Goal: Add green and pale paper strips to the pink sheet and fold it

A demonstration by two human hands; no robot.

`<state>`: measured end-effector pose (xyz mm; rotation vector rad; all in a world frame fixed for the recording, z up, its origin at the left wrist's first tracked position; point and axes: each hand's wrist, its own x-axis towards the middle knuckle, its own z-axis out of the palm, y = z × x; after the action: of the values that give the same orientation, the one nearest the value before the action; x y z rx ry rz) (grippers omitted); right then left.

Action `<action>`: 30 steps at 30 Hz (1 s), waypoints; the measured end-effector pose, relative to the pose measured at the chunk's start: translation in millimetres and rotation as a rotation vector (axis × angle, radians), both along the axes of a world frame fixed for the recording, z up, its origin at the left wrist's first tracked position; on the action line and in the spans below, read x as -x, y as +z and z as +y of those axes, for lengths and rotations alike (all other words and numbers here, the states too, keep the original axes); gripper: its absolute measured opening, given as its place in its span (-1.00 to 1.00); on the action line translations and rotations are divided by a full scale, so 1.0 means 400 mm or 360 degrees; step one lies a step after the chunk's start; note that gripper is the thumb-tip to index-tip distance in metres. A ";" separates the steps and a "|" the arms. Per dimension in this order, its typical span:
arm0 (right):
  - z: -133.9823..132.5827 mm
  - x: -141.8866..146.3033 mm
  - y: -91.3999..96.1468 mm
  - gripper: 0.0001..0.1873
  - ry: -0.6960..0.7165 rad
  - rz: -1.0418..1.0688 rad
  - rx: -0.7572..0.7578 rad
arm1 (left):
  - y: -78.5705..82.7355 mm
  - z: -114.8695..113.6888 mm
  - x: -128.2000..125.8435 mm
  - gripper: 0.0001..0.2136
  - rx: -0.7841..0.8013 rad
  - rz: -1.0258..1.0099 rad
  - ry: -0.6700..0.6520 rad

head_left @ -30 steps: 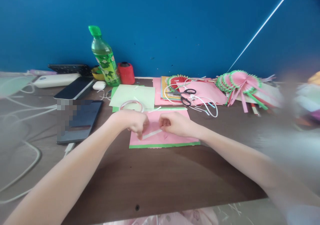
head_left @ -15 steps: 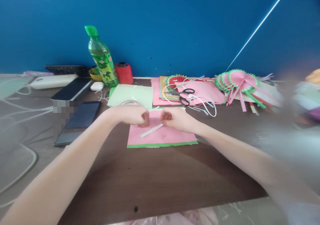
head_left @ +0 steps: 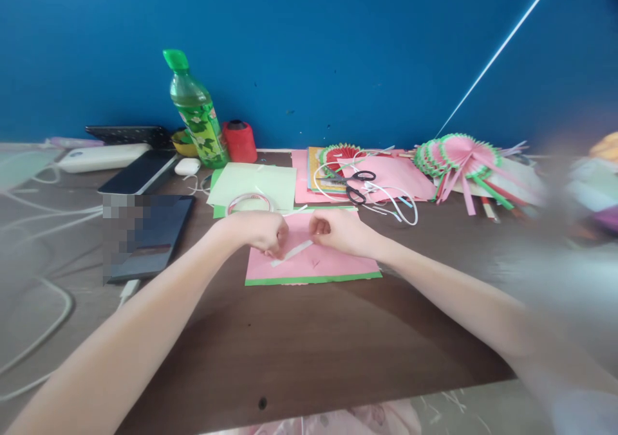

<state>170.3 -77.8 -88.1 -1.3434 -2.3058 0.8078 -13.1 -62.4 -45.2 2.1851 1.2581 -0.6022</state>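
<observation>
In the head view, a pink sheet (head_left: 333, 264) is lying at the centre of the dial, with a green band (head_left: 313, 280) already running along its six-o'clock edge and green also showing at twelve. A pale strip (head_left: 298, 250) is lying across the sheet, slanting from eight toward two; whether any of it is stuck down is unclear.

The left hand (head_left: 265, 230) is curling over the sheet at ten, fingers folded together; the right hand (head_left: 345, 232) is bending its fingers toward the thumb at one, near the strip's upper end. I cannot tell whether either is pinching the strip.

The hands are hiding parts of the sheet's side edges. A tape roll (head_left: 251, 196) at eleven is sitting partly behind the left hand, and objects at the far three-o'clock edge are blurring.
</observation>
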 end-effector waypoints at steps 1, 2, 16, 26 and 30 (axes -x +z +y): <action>-0.001 0.001 0.001 -0.90 -0.0006 -0.0006 0.0007 | 0.003 -0.001 -0.001 -0.86 0.0008 0.0001 0.0000; -0.001 0.001 0.002 -0.90 -0.0010 -0.0011 0.0010 | 0.004 -0.002 -0.001 -0.86 0.0011 -0.0004 -0.0003; 0.000 0.000 -0.004 -0.89 0.0027 0.0007 -0.0012 | 0.002 -0.003 0.001 -0.87 0.0049 -0.0051 0.0007; 0.009 0.000 -0.013 -0.90 0.0021 -0.0006 -0.0019 | -0.001 -0.003 0.001 -0.88 0.0040 -0.0041 0.0009; 0.008 0.001 -0.008 -0.90 -0.0004 -0.0007 0.0015 | 0.001 -0.005 -0.001 -0.90 0.0032 -0.0030 0.0029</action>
<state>169.8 -74.7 -91.3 -1.3529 -2.3058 0.8170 -12.8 -64.3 -44.9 2.1554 1.2558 -0.5830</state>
